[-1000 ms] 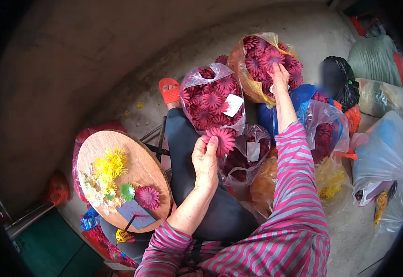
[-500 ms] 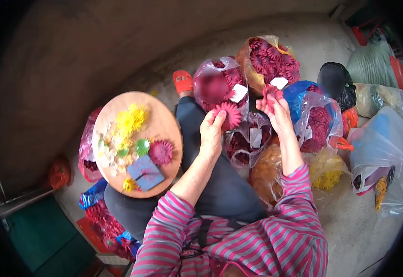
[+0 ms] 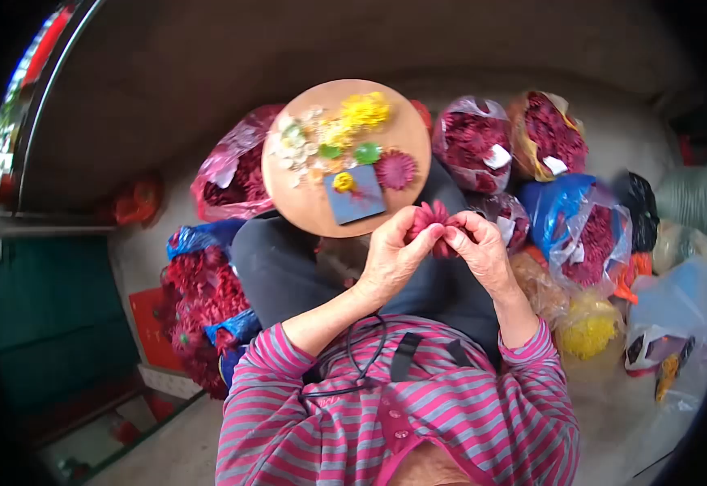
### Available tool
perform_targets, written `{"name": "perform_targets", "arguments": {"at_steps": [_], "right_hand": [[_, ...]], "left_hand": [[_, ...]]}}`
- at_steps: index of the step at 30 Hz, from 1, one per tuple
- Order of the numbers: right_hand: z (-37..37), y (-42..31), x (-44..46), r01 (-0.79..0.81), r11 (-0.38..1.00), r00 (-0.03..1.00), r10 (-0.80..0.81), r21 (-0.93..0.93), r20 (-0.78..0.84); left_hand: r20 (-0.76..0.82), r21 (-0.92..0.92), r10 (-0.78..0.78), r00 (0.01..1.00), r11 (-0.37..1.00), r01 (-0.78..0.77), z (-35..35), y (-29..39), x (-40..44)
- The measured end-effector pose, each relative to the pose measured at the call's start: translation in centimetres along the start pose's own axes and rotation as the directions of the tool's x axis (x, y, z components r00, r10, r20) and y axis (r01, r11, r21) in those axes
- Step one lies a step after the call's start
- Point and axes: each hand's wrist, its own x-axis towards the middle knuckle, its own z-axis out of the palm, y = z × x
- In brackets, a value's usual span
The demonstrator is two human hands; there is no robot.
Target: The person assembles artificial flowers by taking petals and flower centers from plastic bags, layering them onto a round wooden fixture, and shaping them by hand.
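Over my lap, both hands meet at a dark red artificial flower (image 3: 430,217). My left hand (image 3: 395,255) pinches its left side between thumb and fingers. On the other side my right hand (image 3: 483,253) grips it, and the two thumbs nearly touch. The fingers partly cover the flower, so I cannot tell whether it is one layer or more. Just beyond my hands stands a round wooden tabletop (image 3: 301,206). It bears a blue-grey square block (image 3: 357,212), another dark red flower (image 3: 397,169), yellow flowers (image 3: 365,111), green pieces (image 3: 367,153) and small whitish pieces (image 3: 292,150).
Bags of dark red petals surround me: a pink bag (image 3: 244,150) at left, a clear bag (image 3: 473,134) and a yellowish bag (image 3: 523,134) beyond, a blue bag (image 3: 541,202) at right. A bag of yellow pieces (image 3: 588,332) lies near my right elbow.
My hands, apart before with a dark red flower piece in each, have come together over my lap. The right hand has left the bags. The view has turned toward the tabletop.
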Motion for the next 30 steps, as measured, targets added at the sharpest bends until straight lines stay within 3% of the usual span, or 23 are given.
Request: {"name": "perform_targets", "arguments": {"at_steps": [5, 9, 15, 20, 25, 30], "right_hand": [[5.5, -1.4, 4.0, 0.16, 0.979, 0.982, -0.144, -0.127, 0.123], [8.4, -2.6, 7.5, 0.196, 0.97, 0.968, -0.169, -0.143, 0.185], [8.7, -1.4, 9.9, 0.268, 0.932, 0.961, -0.24, -0.245, 0.138], [9.4, -2.8, 8.6, 0.214, 0.938, 0.975, -0.189, -0.271, 0.117], [9.7, -2.3, 9.1, 0.209, 0.91, 0.976, -0.175, -0.357, 0.126], [9.6, -2.8, 9.0, 0.14, 0.951, 0.988, -0.114, -0.275, 0.107]], "left_hand": [[-0.277, -0.122, 0.056, 0.959, 0.988, -0.092, -4.6, 4.5, -2.3], [-0.322, -0.235, 0.089, 0.943, 0.957, -0.17, -7.4, 5.3, -0.6], [-0.294, -0.254, 0.049, 0.954, 0.959, -0.127, -9.4, 4.5, 1.3], [-0.344, -0.156, 0.103, 0.933, 0.974, -0.165, -8.9, 4.7, 0.7], [-0.282, -0.179, 0.032, 0.959, 0.98, -0.085, -9.6, 4.2, 1.0], [-0.306, -0.182, 0.071, 0.949, 0.974, -0.132, -9.5, 4.8, 1.1]]}}
